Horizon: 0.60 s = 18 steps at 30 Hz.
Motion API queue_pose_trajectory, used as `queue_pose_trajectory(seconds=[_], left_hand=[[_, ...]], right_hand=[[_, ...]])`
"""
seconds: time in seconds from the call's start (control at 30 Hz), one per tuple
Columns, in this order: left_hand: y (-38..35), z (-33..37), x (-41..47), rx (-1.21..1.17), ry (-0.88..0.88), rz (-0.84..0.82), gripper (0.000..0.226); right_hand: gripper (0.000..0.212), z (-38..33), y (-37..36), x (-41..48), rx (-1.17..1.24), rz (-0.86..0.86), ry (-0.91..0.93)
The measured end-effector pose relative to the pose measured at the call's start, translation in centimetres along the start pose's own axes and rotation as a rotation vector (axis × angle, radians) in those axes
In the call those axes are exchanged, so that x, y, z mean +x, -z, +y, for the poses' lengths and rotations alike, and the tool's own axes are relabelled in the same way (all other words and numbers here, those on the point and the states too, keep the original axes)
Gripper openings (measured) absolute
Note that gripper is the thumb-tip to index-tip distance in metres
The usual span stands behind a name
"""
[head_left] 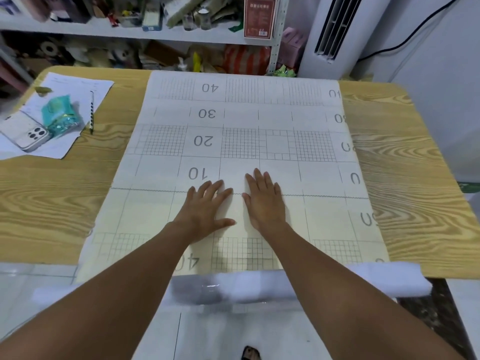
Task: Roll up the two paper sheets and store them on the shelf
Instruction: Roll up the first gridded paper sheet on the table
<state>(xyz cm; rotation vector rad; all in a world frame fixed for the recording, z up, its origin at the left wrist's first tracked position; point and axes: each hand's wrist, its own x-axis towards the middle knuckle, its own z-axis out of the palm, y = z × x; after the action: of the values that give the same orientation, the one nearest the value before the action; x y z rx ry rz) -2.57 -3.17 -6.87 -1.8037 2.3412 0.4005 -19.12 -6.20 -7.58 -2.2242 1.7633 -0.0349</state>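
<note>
Both paper sheets lie flat on the table (415,157), the white far sheet (246,120) meeting the cream near sheet (145,216) at a wavy seam. Neither looks rolled, so nearly everything is left. The left hand (205,206) and right hand (263,201) press flat, fingers spread, across that seam, gripping nothing. The near edge hangs over the table by a blurred white roll (363,279). The shelf (130,35) beyond is crowded; a phone (26,133) sits far left, clear.

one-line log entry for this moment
stage: pre-roll | left hand: flat on grid sheet | right hand: flat on sheet | sheets: unrolled
</note>
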Motion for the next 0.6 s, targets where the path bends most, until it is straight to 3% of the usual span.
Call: queue_pose_trajectory(seconds=[0.1,0.27,0.4,0.6], left_hand=[[0.0,-0.1,0.8,-0.021,0.015,-0.012,0.079],[0.8,0.5,2.8,-0.066,0.033,-0.003,0.075],[1.7,0.9,4.1,-0.074,0.075,-0.031,0.071],[2.0,0.8,3.7,-0.143,0.061,-0.002,0.053]], right_hand=[[0.049,-0.4,0.6,-0.6,0.114,0.045,0.008],[0.038,-0.7,2.9,-2.6,0.367,0.044,0.183],[0.035,-0.5,3.9,-3.9,0.307,0.082,0.209],[0.046,0.5,2.0,-4.1,0.066,-0.078,0.154]])
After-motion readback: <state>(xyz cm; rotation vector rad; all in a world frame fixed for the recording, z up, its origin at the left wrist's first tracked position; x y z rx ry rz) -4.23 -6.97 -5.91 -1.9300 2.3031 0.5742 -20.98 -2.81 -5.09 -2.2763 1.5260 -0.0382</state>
